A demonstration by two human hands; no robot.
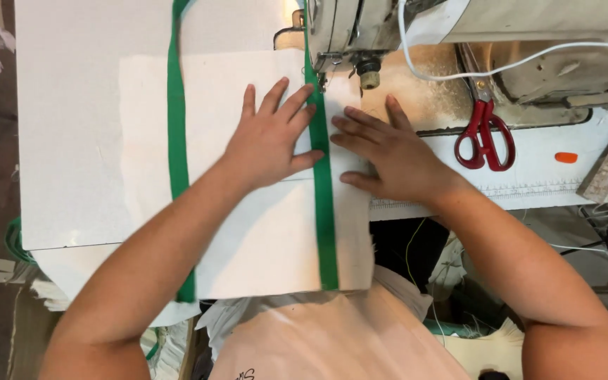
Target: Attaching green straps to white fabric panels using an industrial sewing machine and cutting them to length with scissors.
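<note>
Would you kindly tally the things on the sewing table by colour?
Green strips: 2
White cloth: 1
Red scissors: 1
Orange marker: 1
Total: 5

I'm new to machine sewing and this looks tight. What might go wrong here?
The left hand has fingertips close to the needle area of the sewing machine, so a finger might get caught. The green strip under both hands could drift off the white fabric if the right hand presses unevenly.
</note>
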